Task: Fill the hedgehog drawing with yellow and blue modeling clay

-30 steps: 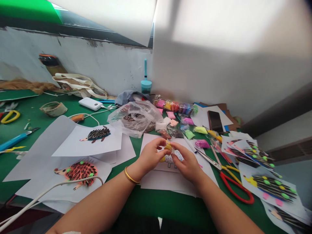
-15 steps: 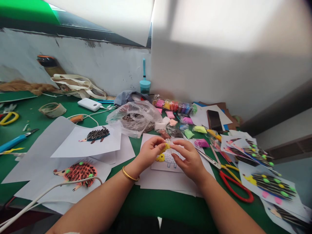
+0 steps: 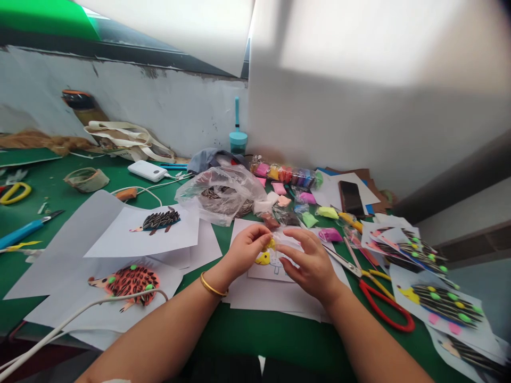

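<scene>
Near the front edge of the green desk point(image 3: 255, 332): my left hand point(image 3: 244, 251), pinching soft-looking yellow clay point(image 3: 271, 244) with clear film point(image 3: 281, 234), apparently for steadiness; my right hand point(image 3: 314, 266), loosely open beside it; beneath, white paper hedgehog drawing point(image 3: 259, 272), flat within reach.

On my green table point(image 3: 223, 332), a seed bag point(image 3: 223, 197), a power bank point(image 3: 147, 171), drawing sheets and red-handled scissors point(image 3: 385, 303) are lying
</scene>
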{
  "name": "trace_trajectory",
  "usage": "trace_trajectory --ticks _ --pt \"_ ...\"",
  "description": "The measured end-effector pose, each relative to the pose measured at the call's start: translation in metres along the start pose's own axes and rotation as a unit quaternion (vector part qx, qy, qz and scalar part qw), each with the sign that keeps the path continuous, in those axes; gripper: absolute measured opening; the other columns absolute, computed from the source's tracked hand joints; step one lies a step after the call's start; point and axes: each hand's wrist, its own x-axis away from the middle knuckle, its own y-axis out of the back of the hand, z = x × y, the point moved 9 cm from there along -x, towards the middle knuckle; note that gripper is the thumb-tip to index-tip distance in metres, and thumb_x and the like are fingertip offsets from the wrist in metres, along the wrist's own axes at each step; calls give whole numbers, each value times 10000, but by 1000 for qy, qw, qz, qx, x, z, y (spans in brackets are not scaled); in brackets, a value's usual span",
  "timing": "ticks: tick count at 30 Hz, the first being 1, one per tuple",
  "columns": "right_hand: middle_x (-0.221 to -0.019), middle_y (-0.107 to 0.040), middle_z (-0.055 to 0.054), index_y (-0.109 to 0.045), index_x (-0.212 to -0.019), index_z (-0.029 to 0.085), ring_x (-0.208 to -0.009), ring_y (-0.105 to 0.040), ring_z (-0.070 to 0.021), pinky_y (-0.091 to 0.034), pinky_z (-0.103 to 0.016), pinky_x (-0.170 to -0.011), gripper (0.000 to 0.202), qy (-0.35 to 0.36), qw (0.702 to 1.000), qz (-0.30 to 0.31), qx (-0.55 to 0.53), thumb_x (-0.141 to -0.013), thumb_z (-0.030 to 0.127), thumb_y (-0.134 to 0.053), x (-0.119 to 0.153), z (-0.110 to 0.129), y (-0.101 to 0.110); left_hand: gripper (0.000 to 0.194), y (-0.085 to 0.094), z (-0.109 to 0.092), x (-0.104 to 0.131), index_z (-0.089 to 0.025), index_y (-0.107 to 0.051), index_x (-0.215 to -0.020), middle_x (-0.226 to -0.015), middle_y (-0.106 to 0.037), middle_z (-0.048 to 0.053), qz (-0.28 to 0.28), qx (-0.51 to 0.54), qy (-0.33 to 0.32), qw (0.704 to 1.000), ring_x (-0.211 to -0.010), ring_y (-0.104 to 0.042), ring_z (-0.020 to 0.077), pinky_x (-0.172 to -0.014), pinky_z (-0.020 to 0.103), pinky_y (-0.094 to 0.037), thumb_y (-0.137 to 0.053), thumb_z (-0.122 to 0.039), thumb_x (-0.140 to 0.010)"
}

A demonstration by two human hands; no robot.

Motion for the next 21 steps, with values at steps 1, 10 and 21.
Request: trace_trajectory --ticks 1,10,21 --pt "-1266 -574 -83 -667 -1143 314 -1151 -554 -290 -490 -512 -959 344 0 1000 -8 -4 -828 176 -657 -1 0 2 238 0 1 0 -166 -606 -842 -749 -587 0 -2 15 3 1000 -681 -521 117 -653 255 -442 -636 -402 -830" --pt "-1255 -574 -108 -560 -1286 289 -1164 -553 -293 -497 -513 -971 450 -22 998 -11 -49 -850 213 -642 0 -2 -2 272 1 2 0 -166 -596 -853 -771 -583 0 -8 46 7 999 -717 -530 121 -689 264 -441 -654 -430 -828" --pt "-1461 -472 -97 -530 -1376 330 -1341 -437 -335 -426 -586 -1053 537 -5 998 63 2 -856 238 -629 0 0 -17 268 -2 1 2 -161 -601 -842 -785 -605 9 -7 57 15 998 -728 -546 123 -683 257 -450 -677 -416 -809"
